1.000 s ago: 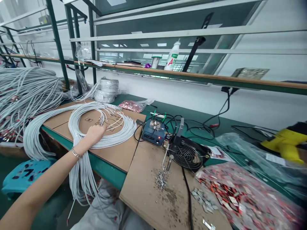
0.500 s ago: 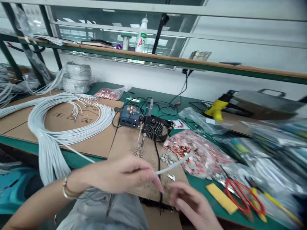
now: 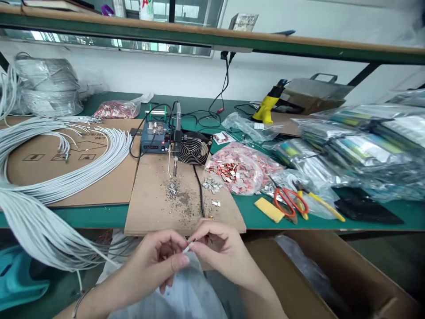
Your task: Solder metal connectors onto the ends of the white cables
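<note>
Low in front of my body, both hands meet at the end of a white cable (image 3: pixel 187 248). My left hand (image 3: pixel 162 257) is closed around the cable just behind its tip. At the tip itself, the thumb and forefinger of my right hand (image 3: pixel 217 248) pinch the thin wire end; the fine detail there is too small to make out. The cable seems to run back left toward a large bundle of white cables (image 3: pixel 66 188) lying on cardboard and hanging over the bench edge. Beyond my hands stands a soldering iron (image 3: pixel 177 137) over a heap of solder bits (image 3: pixel 172 188).
A blue soldering station (image 3: pixel 154 141) and a black fan (image 3: pixel 193 148) stand behind the cardboard. To the right lie a bag of small red-and-white parts (image 3: pixel 234 170), a yellow sponge (image 3: pixel 268 209), red-handled scissors (image 3: pixel 286 201) and yellow-handled pliers (image 3: pixel 327 206). An open carton (image 3: pixel 332 266) sits below.
My right hand has moved from apart onto the cable's end and now pinches it. The cable tip came down toward my body. My view has shifted right and down.
</note>
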The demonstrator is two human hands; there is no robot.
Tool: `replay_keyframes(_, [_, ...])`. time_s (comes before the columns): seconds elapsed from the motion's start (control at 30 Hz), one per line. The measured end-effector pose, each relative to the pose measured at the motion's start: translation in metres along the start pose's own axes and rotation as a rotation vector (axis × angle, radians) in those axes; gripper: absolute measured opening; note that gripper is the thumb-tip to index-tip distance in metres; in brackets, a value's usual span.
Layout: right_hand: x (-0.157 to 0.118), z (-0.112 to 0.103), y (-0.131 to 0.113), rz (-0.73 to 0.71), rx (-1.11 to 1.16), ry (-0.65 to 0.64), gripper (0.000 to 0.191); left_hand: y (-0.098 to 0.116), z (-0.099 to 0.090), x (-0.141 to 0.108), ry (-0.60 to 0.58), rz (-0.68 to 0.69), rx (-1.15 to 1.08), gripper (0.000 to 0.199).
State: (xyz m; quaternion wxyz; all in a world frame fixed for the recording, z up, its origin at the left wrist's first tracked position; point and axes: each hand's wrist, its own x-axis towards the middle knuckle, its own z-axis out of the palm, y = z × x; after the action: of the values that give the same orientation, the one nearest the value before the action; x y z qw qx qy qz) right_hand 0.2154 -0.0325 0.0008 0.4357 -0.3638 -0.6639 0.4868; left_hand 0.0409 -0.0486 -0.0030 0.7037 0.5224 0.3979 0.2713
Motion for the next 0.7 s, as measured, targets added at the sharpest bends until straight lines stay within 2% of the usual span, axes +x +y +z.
replay_keyframes(0.1, [0.000,0.004,0.001,0.024,0.030,0.000,0.011,-0.006,0.003,-0.001,0.115,0.066,0.020,0.037])
replay_keyframes(0.2, [-0.001,0.004,0.003,0.058,0.044,-0.004,0.013,-0.011,0.002,-0.002,0.183,0.140,0.146,0.032])
replay_keyframes(0.37, [-0.003,-0.003,0.004,-0.012,-0.046,-0.097,0.010,-0.014,-0.003,-0.005,0.103,0.213,0.286,0.030])
replay_keyframes(0.43, [-0.003,-0.005,0.003,-0.026,-0.127,-0.102,0.009,-0.014,-0.005,-0.006,0.109,0.273,0.395,0.029])
replay_keyframes(0.53, [-0.003,-0.007,0.000,0.068,-0.215,-0.117,0.011,-0.013,-0.005,-0.009,0.205,0.440,0.665,0.023])
replay_keyframes(0.63, [0.000,-0.007,-0.002,0.187,-0.114,-0.178,0.017,-0.013,-0.003,-0.012,0.269,0.603,0.834,0.020])
replay_keyframes(0.7, [0.002,-0.005,-0.003,0.205,-0.033,-0.177,0.020,-0.013,-0.001,-0.012,0.285,0.627,0.856,0.020])
